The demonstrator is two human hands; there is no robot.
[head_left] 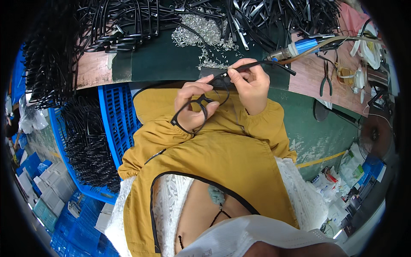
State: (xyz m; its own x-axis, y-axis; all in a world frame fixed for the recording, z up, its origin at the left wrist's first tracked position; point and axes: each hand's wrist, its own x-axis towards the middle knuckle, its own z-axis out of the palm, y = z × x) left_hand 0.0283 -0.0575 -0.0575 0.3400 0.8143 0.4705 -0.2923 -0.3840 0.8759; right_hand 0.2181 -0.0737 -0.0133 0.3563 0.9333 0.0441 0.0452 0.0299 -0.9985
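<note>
I hold a black eyeglass front frame in my left hand, fingers curled around its lenses' rims. My right hand pinches a black temple arm at the frame's hinge corner; the arm sticks out to the right over the bench edge. Both hands hover just in front of the green mat on the workbench. A heap of small silvery metal parts lies on the mat beyond my hands.
Piles of black temple arms and frames cover the bench's far side. A blue-handled power screwdriver and pliers lie at right. A blue crate full of black frames stands at my left; a fan at right.
</note>
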